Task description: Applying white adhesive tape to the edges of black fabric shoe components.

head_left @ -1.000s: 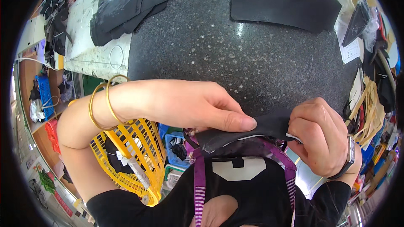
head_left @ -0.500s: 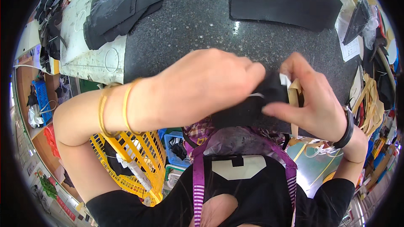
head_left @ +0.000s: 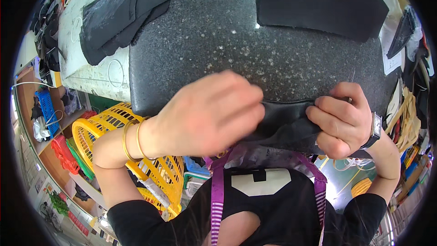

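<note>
A black piece of fabric (head_left: 287, 119) stretches between my hands at the near edge of the dark speckled table (head_left: 218, 41). On its right end, my right hand (head_left: 339, 120) is closed, fingers curled over the cloth. My left hand (head_left: 218, 114), slightly smeared by motion, is closed at the fabric's left end; its thumb and fingertips are mostly hidden behind the knuckles. The fabric's upper edge runs in a folded line from hand to hand, and its lower part sags in creases.
Stacked black cut pieces (head_left: 132, 9) lie at the far left and a black stack (head_left: 321, 7) at the far right. A yellow plastic basket (head_left: 161, 182) stands below my left forearm. Tan strips (head_left: 407, 120) hang at the right beside plastic-wrapped material.
My left hand has moved down and left, away from the right hand. My right hand has lowered and closed on the fabric. The tan strip with a white bit by it is out of sight.
</note>
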A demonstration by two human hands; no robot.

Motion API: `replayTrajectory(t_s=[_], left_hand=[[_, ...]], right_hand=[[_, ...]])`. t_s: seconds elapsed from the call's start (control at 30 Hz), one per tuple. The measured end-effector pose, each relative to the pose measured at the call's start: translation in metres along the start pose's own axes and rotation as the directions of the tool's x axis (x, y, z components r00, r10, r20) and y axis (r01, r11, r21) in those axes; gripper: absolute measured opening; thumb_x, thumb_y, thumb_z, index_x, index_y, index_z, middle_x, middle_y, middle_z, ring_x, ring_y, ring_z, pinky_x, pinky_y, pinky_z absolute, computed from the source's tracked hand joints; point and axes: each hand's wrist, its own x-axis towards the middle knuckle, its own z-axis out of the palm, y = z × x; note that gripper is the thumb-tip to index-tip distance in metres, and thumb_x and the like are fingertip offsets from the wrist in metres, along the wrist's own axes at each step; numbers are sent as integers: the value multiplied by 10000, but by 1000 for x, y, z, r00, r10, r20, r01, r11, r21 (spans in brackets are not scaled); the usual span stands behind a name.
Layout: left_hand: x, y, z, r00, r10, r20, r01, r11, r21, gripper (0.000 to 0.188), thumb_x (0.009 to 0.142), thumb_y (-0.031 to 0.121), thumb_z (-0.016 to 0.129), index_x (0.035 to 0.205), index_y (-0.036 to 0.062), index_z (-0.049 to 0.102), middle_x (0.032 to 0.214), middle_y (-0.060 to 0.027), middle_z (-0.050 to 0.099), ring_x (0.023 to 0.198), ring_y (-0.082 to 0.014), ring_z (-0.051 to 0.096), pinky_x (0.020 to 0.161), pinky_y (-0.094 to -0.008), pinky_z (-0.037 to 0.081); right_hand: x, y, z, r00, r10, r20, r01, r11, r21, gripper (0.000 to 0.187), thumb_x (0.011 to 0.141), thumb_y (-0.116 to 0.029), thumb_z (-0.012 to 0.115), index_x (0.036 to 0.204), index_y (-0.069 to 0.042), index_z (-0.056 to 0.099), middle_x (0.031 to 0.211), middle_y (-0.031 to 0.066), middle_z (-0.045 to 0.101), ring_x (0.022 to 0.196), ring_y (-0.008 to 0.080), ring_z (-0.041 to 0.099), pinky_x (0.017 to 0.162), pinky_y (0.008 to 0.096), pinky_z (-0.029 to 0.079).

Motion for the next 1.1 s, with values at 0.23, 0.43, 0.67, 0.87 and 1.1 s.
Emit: replayTrajectory(t_s=[0.23,0.43,0.67,0.87,1.1], left_hand=[[-11,-5,14,934,349,-80,-317,909,270,58,692,-12,709,719,9,661,879,-105,653,794,-205,605,614,-279,512],[-6,-5,2,941,337,25,-333,909,253,112,666,5,703,774,-18,683,940,-128,675,822,-203,612,648,-284,508],[-3,34,-11,970,-6,243,-85,929,361,302,624,39,724,911,-45,680,1099,-144,628,946,-254,615,751,-345,522],[19,57,29,966,-257,-29,247,949,-195,593,651,156,796,1161,-54,580,1094,-183,588,968,-352,593,821,-402,517],[10,59,52,953,-262,-155,274,960,62,489,581,51,730,1055,-4,624,1087,-124,615,928,-291,603,773,-360,522]], right_hand=[[-3,5,0,1000,-5,14,4,999,47,217,694,-153,630,833,-129,465,880,61,645,812,214,599,663,350,455],[-6,4,-3,995,-81,52,80,996,25,207,738,-148,575,851,-120,404,938,136,673,833,265,598,647,385,453],[5,-4,-9,989,-44,144,61,992,-114,189,696,-153,642,800,-129,485,911,45,646,878,190,598,681,320,462],[6,-14,-10,991,85,101,-74,991,-110,222,668,-138,643,829,-98,496,925,72,634,845,221,613,685,342,481],[-5,-1,-32,924,381,32,-382,920,81,265,642,-147,639,860,-81,503,915,81,613,784,236,595,613,336,460]])
